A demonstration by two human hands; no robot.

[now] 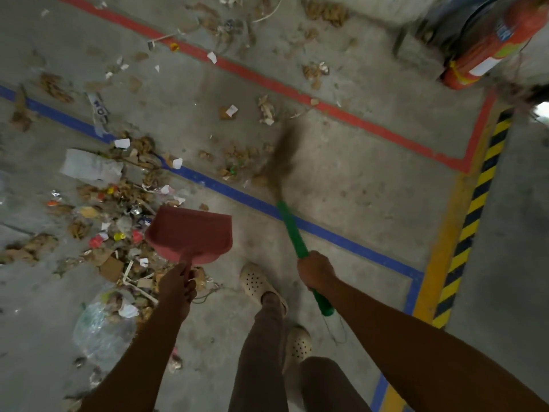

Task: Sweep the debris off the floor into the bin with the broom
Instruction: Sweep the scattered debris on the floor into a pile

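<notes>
Right hand (315, 270) gripped green-handled broom (292, 230), bristles blurred over floor (371, 188). Left hand (177, 285) held red dustpan (191, 233) above debris (118, 221).

Left hand (178, 288), right hand (316, 270): closed grip.

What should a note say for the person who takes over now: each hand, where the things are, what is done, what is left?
Left hand grips the handle of the red dustpan, which looks empty.
Right hand grips the green broom; its bristles are blurred, near the blue line.
Debris pile lies left of the dustpan; scattered scraps lie farther out.
Bin: not in view.
Done: much debris lies in one pile.
Left: sweep in the scraps, load the dustpan, empty it into the bin.
</notes>
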